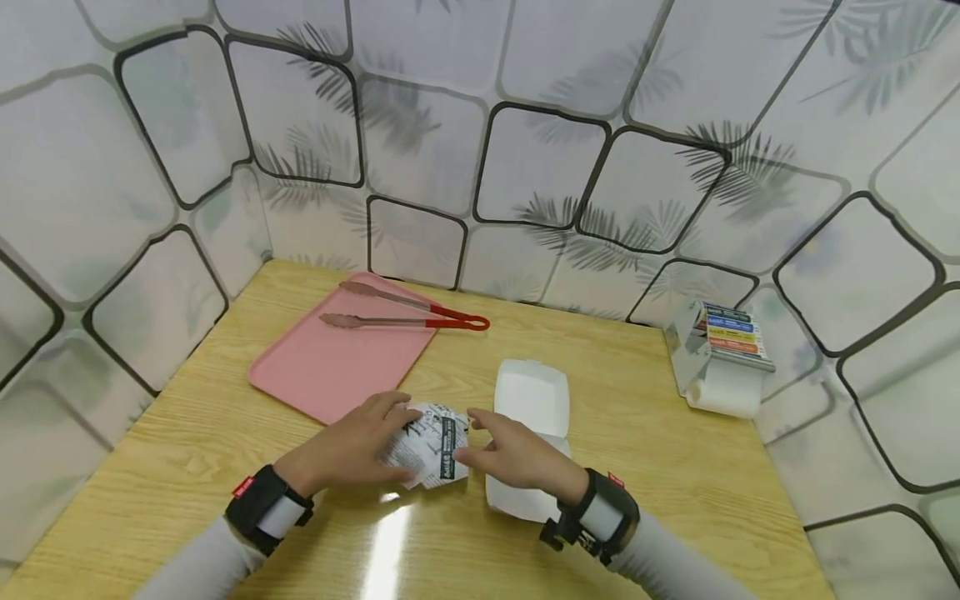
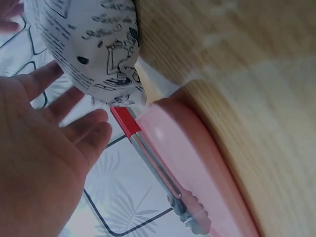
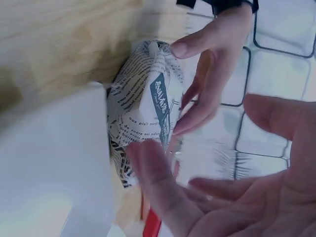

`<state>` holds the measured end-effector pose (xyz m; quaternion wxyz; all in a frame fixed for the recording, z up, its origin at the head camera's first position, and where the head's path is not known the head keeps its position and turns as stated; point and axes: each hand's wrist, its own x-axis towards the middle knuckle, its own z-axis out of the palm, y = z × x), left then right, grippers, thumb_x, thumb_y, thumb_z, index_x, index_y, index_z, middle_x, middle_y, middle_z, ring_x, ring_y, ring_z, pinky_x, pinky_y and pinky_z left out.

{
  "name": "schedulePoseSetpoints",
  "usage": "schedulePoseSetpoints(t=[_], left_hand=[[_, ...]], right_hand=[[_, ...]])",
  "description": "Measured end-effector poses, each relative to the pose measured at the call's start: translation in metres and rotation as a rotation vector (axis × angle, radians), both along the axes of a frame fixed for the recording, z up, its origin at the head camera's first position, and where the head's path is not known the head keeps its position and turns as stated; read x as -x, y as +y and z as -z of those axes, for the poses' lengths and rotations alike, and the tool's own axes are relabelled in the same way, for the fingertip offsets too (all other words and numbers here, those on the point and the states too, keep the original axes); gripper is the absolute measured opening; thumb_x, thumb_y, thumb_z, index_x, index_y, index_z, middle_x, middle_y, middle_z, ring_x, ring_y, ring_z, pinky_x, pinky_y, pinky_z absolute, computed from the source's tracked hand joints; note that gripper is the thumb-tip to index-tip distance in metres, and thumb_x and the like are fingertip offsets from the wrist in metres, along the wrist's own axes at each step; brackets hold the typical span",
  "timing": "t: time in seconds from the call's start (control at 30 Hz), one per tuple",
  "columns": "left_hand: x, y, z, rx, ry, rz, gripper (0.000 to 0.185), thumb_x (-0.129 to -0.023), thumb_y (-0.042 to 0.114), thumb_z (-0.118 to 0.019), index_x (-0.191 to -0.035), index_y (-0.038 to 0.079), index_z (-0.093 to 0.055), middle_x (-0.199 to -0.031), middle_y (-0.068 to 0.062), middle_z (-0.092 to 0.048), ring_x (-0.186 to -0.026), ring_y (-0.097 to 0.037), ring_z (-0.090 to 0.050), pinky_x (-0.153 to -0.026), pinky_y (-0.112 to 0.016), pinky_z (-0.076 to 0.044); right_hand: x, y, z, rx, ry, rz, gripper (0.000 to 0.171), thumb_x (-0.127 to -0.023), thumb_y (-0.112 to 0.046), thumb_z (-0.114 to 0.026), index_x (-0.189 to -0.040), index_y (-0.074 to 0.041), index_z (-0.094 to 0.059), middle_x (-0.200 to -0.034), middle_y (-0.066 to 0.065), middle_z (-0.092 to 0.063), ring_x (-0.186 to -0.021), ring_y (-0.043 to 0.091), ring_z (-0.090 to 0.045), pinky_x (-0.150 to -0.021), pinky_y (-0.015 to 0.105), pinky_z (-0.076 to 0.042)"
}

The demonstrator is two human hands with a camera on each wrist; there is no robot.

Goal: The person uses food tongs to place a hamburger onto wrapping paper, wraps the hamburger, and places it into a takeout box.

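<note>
Broadly, a wooden table [image 1: 675,450] fills the head view, its near edge cut off by the frame. On its far left lies a pink tray [image 1: 330,367] with red-handled tongs [image 1: 408,312] across its far end, the handle tip overhanging onto the table. At the far right stands a roll dispenser [image 1: 716,358], its labels too small to read. A white box [image 1: 528,417] lies open at centre, its near half partly hidden behind the right hand [image 1: 517,454]. Just left of the box, a printed paper parcel [image 1: 431,446] rests on the table between both hands; its contents are hidden. The left hand [image 1: 348,446] touches the parcel with relaxed fingers. The right hand's fingers are loosely spread at the parcel's right side; whether they touch it is unclear.
</note>
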<state>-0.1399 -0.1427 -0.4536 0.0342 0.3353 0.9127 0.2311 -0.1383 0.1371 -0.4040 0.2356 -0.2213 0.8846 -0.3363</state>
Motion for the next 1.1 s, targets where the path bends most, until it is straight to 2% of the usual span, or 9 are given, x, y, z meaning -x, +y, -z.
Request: schedulePoseSetpoints(t=[0.2,0.3,0.37,0.47,0.57,0.67,0.8,0.9,1.1], left_hand=[[-0.011,0.002,0.003,0.032,0.090,-0.154,0.073,-0.089,0.053,-0.073,-0.144,0.007,-0.055,-0.144,-0.024,-0.045,-0.122,-0.042,-0.051,-0.094,-0.052,-0.053],[-0.015,0.004,0.002,0.018,0.049,-0.203,0.075,-0.087,0.053,-0.076,-0.142,0.006,-0.056,-0.138,-0.023,-0.048,-0.108,-0.034,-0.060,-0.083,-0.045,-0.057],[-0.017,0.004,0.001,-0.016,-0.029,-0.213,0.080,-0.084,0.050,-0.080,-0.144,0.005,-0.054,-0.141,-0.024,-0.046,-0.100,-0.028,-0.064,-0.079,-0.041,-0.057],[-0.017,0.004,0.000,-0.050,-0.152,-0.198,0.091,-0.079,0.045,-0.086,-0.150,0.004,-0.046,-0.150,-0.025,-0.038,-0.096,-0.021,-0.066,-0.080,-0.038,-0.057],[-0.017,0.004,0.000,-0.077,-0.212,-0.172,0.098,-0.076,0.037,-0.090,-0.153,0.001,-0.040,-0.153,-0.025,-0.034,-0.093,-0.020,-0.065,-0.081,-0.038,-0.056],[-0.016,0.006,-0.002,-0.097,-0.196,-0.154,0.096,-0.076,0.032,-0.090,-0.152,0.000,-0.041,-0.151,-0.024,-0.037,-0.098,-0.023,-0.065,-0.085,-0.040,-0.057],[-0.014,0.019,-0.010,-0.144,-0.181,-0.137,0.095,-0.078,0.038,-0.088,-0.153,0.003,-0.041,-0.150,-0.018,-0.040,-0.110,-0.025,-0.063,-0.091,-0.040,-0.055],[-0.012,0.038,-0.020,-0.173,-0.188,-0.107,0.095,-0.079,0.042,-0.087,-0.153,0.004,-0.041,-0.149,-0.014,-0.041,-0.114,-0.022,-0.060,-0.092,-0.038,-0.054],[-0.013,0.089,-0.032,-0.148,-0.196,-0.029,0.094,-0.080,0.048,-0.085,-0.151,0.002,-0.043,-0.145,-0.013,-0.043,-0.102,-0.017,-0.062,-0.081,-0.030,-0.054]], right_hand=[[0.019,-0.017,0.007,-0.089,-0.058,0.064,0.077,-0.100,-0.042,-0.063,-0.156,0.001,-0.032,-0.148,0.024,-0.048,-0.135,0.039,-0.048,-0.106,0.054,-0.044],[0.022,-0.021,0.011,-0.104,-0.077,0.058,0.077,-0.099,-0.041,-0.064,-0.156,0.001,-0.033,-0.149,0.023,-0.048,-0.136,0.037,-0.047,-0.108,0.053,-0.042],[0.024,-0.023,0.014,-0.104,-0.087,0.050,0.075,-0.099,-0.040,-0.065,-0.156,0.000,-0.035,-0.149,0.021,-0.049,-0.137,0.035,-0.046,-0.109,0.053,-0.042],[0.025,-0.026,0.018,-0.104,-0.094,0.043,0.071,-0.099,-0.037,-0.065,-0.155,-0.003,-0.037,-0.151,0.017,-0.048,-0.138,0.032,-0.045,-0.111,0.051,-0.040],[0.024,-0.026,0.021,-0.095,-0.103,0.050,0.068,-0.099,-0.035,-0.065,-0.155,-0.005,-0.039,-0.149,0.016,-0.050,-0.137,0.029,-0.047,-0.109,0.049,-0.042],[0.021,-0.020,0.018,-0.068,-0.107,0.075,0.067,-0.099,-0.036,-0.066,-0.155,-0.008,-0.041,-0.146,0.016,-0.053,-0.130,0.027,-0.052,-0.101,0.046,-0.048],[0.018,0.001,0.003,-0.001,-0.095,0.145,0.061,-0.099,-0.033,-0.067,-0.152,-0.011,-0.046,-0.138,0.017,-0.058,-0.107,0.021,-0.064,-0.082,0.039,-0.056],[0.016,0.023,-0.011,0.023,-0.093,0.203,0.056,-0.099,-0.030,-0.067,-0.149,-0.013,-0.049,-0.131,0.017,-0.060,-0.088,0.017,-0.067,-0.073,0.040,-0.058],[0.009,0.073,-0.029,-0.054,-0.087,0.211,0.061,-0.098,-0.026,-0.069,-0.151,-0.007,-0.045,-0.124,0.019,-0.061,-0.074,0.019,-0.066,-0.067,0.040,-0.058]])
